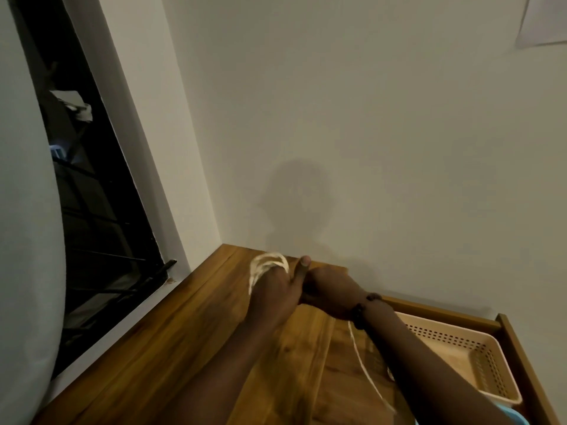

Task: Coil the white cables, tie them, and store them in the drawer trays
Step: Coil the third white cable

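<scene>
White cable [267, 264] mid-coil: several loops bunched round the fingers of left hand [276, 289], loops showing just past the fingertips on the far side, toward the wall. Left thumb raised, rest of the fingers wrapped inside the loops, so gripping the coil. Right hand [333, 294] pressed against the left from the right side, knuckles to camera, fingers curled; probably pinching the running strand, but contact hidden, cannot tell for sure. Bracelet [363, 308] on right wrist.

Key relation: free tail of the cable drops from under the right wrist and runs down and toward the camera along the wooden top [153, 348], passing left of the right forearm. Long axis of the tail roughly near-to-far, coil at the far end, loose end near the bottom edge, out of clear view. Right hand nearer the tail, so likely the feeding hand; left acts as the spool.

Judging stage: coiling not finished, tie not yet made, nothing stored. Beige perforated tray [454, 357] sits in the open drawer [518, 348] to the right, just beyond the right forearm; blue item at the bottom right edge, unclear. Risk: loops slipping off the fingertips.
</scene>
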